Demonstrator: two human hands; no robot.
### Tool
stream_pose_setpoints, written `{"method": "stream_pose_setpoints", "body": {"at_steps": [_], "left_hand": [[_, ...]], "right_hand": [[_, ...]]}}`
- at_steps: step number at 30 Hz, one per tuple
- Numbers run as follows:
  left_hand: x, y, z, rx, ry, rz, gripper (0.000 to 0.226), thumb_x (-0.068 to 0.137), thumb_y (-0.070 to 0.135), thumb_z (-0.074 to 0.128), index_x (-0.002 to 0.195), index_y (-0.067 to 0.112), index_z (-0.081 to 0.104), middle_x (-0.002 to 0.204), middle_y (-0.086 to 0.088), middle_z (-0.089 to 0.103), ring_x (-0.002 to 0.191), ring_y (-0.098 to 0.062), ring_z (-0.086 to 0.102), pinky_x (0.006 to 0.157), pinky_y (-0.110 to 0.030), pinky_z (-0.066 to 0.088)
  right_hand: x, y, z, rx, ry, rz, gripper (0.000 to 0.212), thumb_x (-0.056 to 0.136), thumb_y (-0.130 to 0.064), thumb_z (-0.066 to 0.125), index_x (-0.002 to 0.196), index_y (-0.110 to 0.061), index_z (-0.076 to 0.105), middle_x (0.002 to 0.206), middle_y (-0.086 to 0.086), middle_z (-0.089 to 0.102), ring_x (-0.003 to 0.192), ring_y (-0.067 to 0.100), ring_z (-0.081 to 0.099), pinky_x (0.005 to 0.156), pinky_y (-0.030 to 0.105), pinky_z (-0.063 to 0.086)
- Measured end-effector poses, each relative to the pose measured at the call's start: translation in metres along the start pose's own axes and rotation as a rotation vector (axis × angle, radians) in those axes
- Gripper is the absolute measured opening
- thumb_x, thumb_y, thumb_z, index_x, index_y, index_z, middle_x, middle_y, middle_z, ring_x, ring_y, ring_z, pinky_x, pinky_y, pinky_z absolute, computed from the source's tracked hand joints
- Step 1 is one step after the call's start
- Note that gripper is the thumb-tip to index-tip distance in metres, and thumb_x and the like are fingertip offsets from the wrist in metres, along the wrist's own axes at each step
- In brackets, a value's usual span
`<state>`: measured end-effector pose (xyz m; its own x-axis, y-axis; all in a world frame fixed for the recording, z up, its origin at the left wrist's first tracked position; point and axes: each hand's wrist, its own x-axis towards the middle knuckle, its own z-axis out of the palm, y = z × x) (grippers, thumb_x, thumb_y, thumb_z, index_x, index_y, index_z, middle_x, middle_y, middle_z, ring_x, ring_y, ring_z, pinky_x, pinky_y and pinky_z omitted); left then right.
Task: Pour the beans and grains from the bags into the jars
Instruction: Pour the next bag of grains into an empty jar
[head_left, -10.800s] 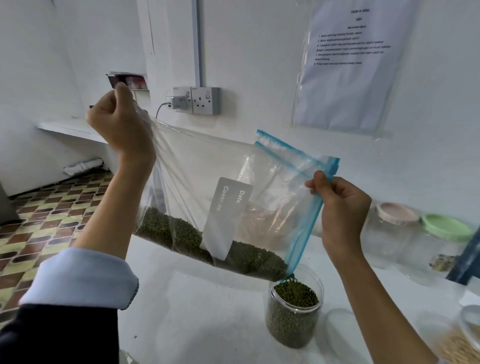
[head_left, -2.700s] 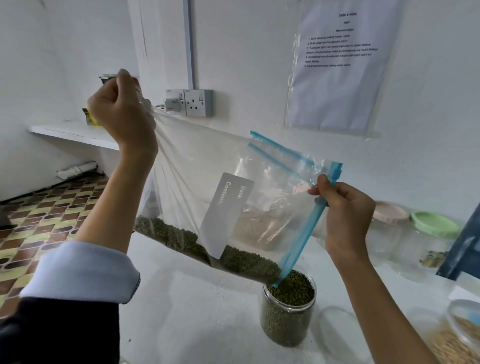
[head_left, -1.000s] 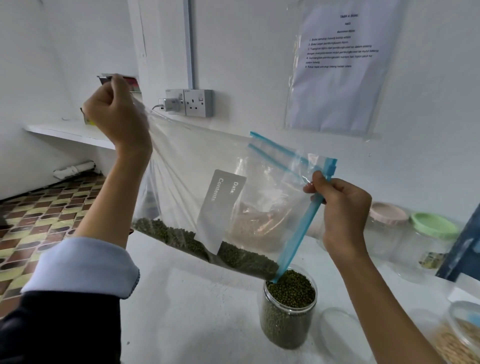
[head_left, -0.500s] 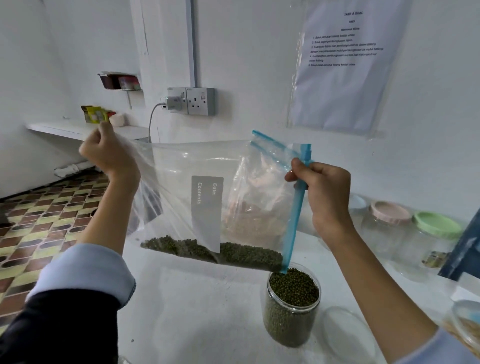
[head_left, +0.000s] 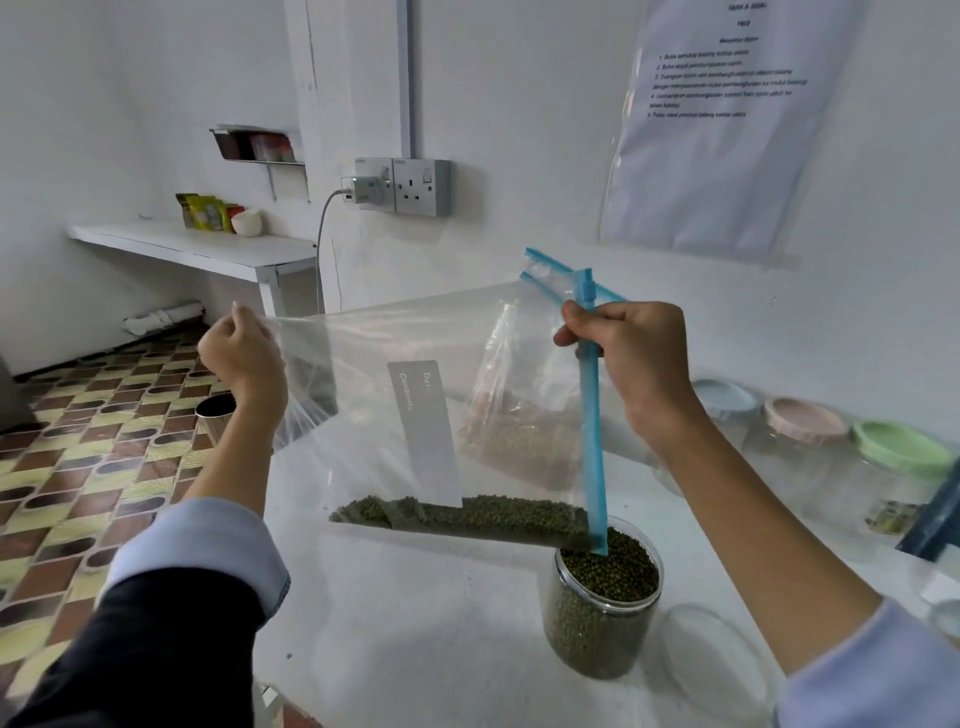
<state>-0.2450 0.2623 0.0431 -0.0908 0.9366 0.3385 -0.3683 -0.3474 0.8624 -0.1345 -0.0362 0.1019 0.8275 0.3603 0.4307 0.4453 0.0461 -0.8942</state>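
Observation:
A clear zip bag (head_left: 374, 395) with a blue zip strip and a grey label hangs sideways over the white table (head_left: 415, 623). Green beans (head_left: 467, 514) lie along its lower edge. My left hand (head_left: 241, 358) pinches the bag's closed corner. My right hand (head_left: 631, 358) grips the blue zip end, whose lower tip sits in the mouth of an open clear jar (head_left: 602, 597) nearly full of green beans. Behind it stands a second zip bag (head_left: 519, 431) with brownish grains.
The jar's clear lid (head_left: 717, 660) lies on the table to its right. Lidded jars with blue (head_left: 724, 402), pink (head_left: 802, 418) and green (head_left: 904, 447) lids line the back right. A dark cylinder (head_left: 215, 410) stands by the table's left edge above the tiled floor.
My left hand has dropped from head height to about level with my right hand, so the bag lies flatter. The beans have spread along the bottom edge. The jar is fuller than at first.

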Motion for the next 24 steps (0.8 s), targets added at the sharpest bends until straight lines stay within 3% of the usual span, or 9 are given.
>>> {"method": "stream_pose_setpoints", "body": {"at_steps": [3, 7, 10, 13, 15, 18, 21, 23, 24], "left_hand": [[0.001, -0.013, -0.009, 0.177, -0.027, -0.02, 0.048, 0.096, 0.011, 0.04, 0.049, 0.014, 0.032, 0.028, 0.011, 0.032, 0.026, -0.002, 0.028, 0.04, -0.016, 0.025], [0.001, -0.025, -0.019, 0.426, -0.093, -0.069, 0.048, 0.1, 0.021, 0.038, 0.054, 0.013, 0.033, 0.052, -0.004, 0.036, 0.038, -0.007, 0.037, 0.032, -0.012, 0.029], [0.0, -0.027, -0.021, 0.635, -0.125, -0.13, 0.046, 0.101, 0.028, 0.034, 0.061, 0.007, 0.043, 0.068, -0.011, 0.049, 0.049, -0.017, 0.039, 0.045, -0.026, 0.034], [0.0, -0.026, -0.021, 0.743, -0.162, -0.203, 0.044, 0.101, 0.029, 0.033, 0.086, -0.005, 0.057, 0.085, -0.016, 0.054, 0.067, -0.023, 0.05, 0.061, -0.032, 0.039], [0.001, -0.028, -0.022, 0.765, -0.191, -0.244, 0.047, 0.101, 0.031, 0.034, 0.099, -0.01, 0.057, 0.087, -0.018, 0.058, 0.074, -0.026, 0.051, 0.068, -0.035, 0.041], [0.002, -0.027, -0.027, 0.771, -0.22, -0.297, 0.053, 0.099, 0.04, 0.036, 0.101, -0.01, 0.055, 0.091, -0.018, 0.063, 0.077, -0.029, 0.056, 0.072, -0.035, 0.045], [0.003, -0.022, -0.031, 0.76, -0.149, -0.364, 0.07, 0.096, 0.052, 0.035, 0.133, -0.008, 0.033, 0.116, -0.022, 0.06, 0.1, -0.034, 0.059, 0.09, -0.044, 0.047], [0.0, -0.015, -0.027, 0.684, -0.14, -0.377, 0.072, 0.097, 0.049, 0.037, 0.14, -0.004, 0.017, 0.126, -0.023, 0.054, 0.105, -0.032, 0.056, 0.09, -0.043, 0.046], [-0.003, -0.011, -0.023, 0.652, -0.181, -0.346, 0.067, 0.098, 0.045, 0.039, 0.139, -0.003, 0.018, 0.127, -0.023, 0.053, 0.102, -0.03, 0.056, 0.087, -0.042, 0.046]], "right_hand": [[0.001, -0.001, 0.006, -0.011, -0.028, 0.009, 0.022, 0.086, -0.02, 0.068, 0.065, -0.015, 0.071, 0.065, -0.006, 0.068, 0.064, 0.002, 0.059, 0.082, 0.025, 0.05], [0.002, -0.003, 0.016, -0.067, -0.051, -0.001, 0.023, 0.085, -0.022, 0.069, 0.063, -0.016, 0.07, 0.067, -0.006, 0.068, 0.068, 0.005, 0.061, 0.078, 0.019, 0.048], [0.004, -0.002, 0.023, -0.088, -0.066, 0.017, 0.024, 0.084, -0.023, 0.07, 0.061, -0.018, 0.07, 0.065, -0.008, 0.068, 0.069, 0.005, 0.062, 0.069, 0.011, 0.043], [0.004, -0.001, 0.028, -0.088, -0.077, 0.035, 0.024, 0.084, -0.023, 0.071, 0.061, -0.017, 0.07, 0.064, -0.007, 0.067, 0.069, 0.005, 0.062, 0.068, 0.011, 0.041], [0.002, -0.001, 0.03, -0.091, -0.084, 0.033, 0.024, 0.083, -0.023, 0.071, 0.061, -0.016, 0.07, 0.066, -0.006, 0.068, 0.068, 0.005, 0.061, 0.068, 0.012, 0.042], [0.002, -0.001, 0.031, -0.103, -0.079, 0.029, 0.024, 0.083, -0.023, 0.071, 0.06, -0.017, 0.069, 0.064, -0.007, 0.067, 0.065, 0.005, 0.061, 0.07, 0.014, 0.045], [0.004, 0.0, 0.029, -0.103, -0.053, 0.031, 0.023, 0.083, -0.023, 0.071, 0.061, -0.016, 0.069, 0.062, -0.008, 0.065, 0.064, 0.004, 0.06, 0.07, 0.014, 0.045], [0.006, 0.001, 0.028, -0.113, -0.056, 0.03, 0.022, 0.083, -0.023, 0.071, 0.063, -0.015, 0.069, 0.062, -0.008, 0.065, 0.063, 0.005, 0.059, 0.072, 0.016, 0.047], [0.006, 0.001, 0.029, -0.12, -0.064, 0.028, 0.021, 0.083, -0.023, 0.071, 0.064, -0.014, 0.07, 0.063, -0.007, 0.065, 0.063, 0.006, 0.059, 0.073, 0.019, 0.048]]}}
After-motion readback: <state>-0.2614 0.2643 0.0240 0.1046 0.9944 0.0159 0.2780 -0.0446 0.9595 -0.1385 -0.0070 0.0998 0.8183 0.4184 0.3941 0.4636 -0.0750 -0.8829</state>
